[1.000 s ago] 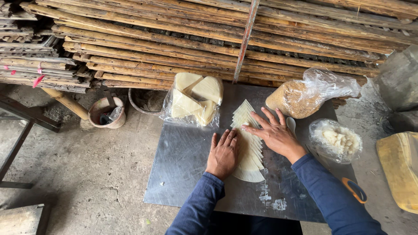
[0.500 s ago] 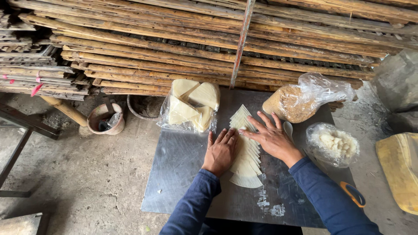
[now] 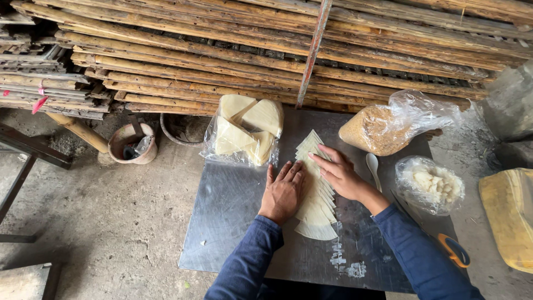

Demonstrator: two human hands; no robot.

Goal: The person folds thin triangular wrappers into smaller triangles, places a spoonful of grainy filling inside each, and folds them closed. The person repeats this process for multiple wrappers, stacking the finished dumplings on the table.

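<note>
A fanned row of pale wedge-shaped wrappers (image 3: 314, 200) lies along the middle of the metal desk (image 3: 233, 222), with both hands flat and open on it, gripping nothing: the left hand (image 3: 284, 191) presses its left edge and the right hand (image 3: 337, 172) rests across its upper part. Just behind the row sits a clear bag of more wrappers (image 3: 244, 132); to the right are a bag of brown crumbs (image 3: 383, 126), a white spoon (image 3: 373, 166), a bag of white lumps (image 3: 430, 186) and orange-handled scissors (image 3: 452, 250). Stacked bamboo poles (image 3: 266, 50) run behind the desk, and a small pot (image 3: 132, 143) stands on the floor to the left.
</note>
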